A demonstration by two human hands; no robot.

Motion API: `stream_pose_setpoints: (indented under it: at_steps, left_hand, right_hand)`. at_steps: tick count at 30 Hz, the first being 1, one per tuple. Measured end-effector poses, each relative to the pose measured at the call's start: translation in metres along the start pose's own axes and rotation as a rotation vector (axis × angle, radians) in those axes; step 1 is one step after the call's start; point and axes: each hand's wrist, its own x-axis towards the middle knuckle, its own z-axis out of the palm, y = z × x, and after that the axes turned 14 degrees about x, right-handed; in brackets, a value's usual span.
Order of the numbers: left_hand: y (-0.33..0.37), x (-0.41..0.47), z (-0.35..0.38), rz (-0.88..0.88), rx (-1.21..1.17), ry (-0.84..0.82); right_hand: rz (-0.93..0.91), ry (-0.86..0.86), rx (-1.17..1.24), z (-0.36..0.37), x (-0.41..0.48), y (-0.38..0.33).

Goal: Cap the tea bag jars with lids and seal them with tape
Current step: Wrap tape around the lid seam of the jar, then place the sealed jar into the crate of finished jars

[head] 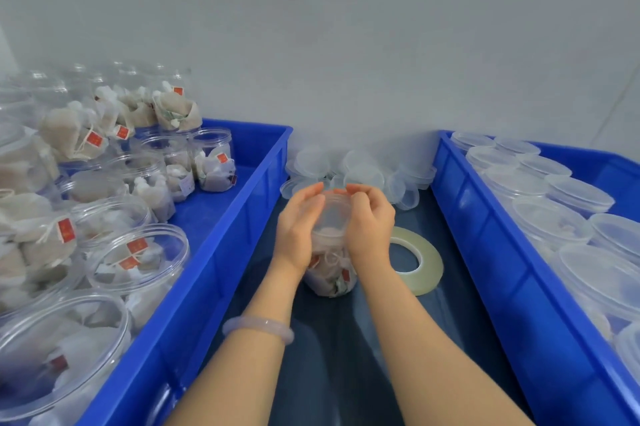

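Both the left hand and right hand curl their fingers round the lid of a tea bag jar standing between two crates, apparently seating it. Taping is not yet done: the tape roll lies just beside. Many open jars wait left, capped jars sit right, and spare lids are piled beyond.

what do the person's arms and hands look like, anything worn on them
No sleeves or gloves show: the left hand and right hand are bare, with no rings visible. The left wrist carries one smooth, round, translucent bangle in pale pinkish lilac. The right wrist wears nothing.
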Motion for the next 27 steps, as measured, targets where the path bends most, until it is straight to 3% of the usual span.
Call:
stream_pose_setpoints:
  at_steps: [4, 11, 18, 27]
  left_hand:
    - [0.024, 0.001, 0.024, 0.053, -0.01, 0.088]
    - [0.135, 0.04, 0.124, 0.142, -0.185, -0.047]
    - [0.177, 0.014, 0.231, 0.063, -0.184, -0.281]
    - [0.182, -0.047, 0.267, 0.042, -0.065, -0.522]
  right_hand:
    - [-0.062, 0.063, 0.034, -0.01, 0.004, -0.027]
    - [-0.294, 0.171, 0.051, -0.051, 0.085, -0.144]
    - [-0.453, 0.388, -0.089, -0.153, 0.117, -0.194]
    - [-0.379, 0.429, -0.349, -0.224, 0.08, -0.23]
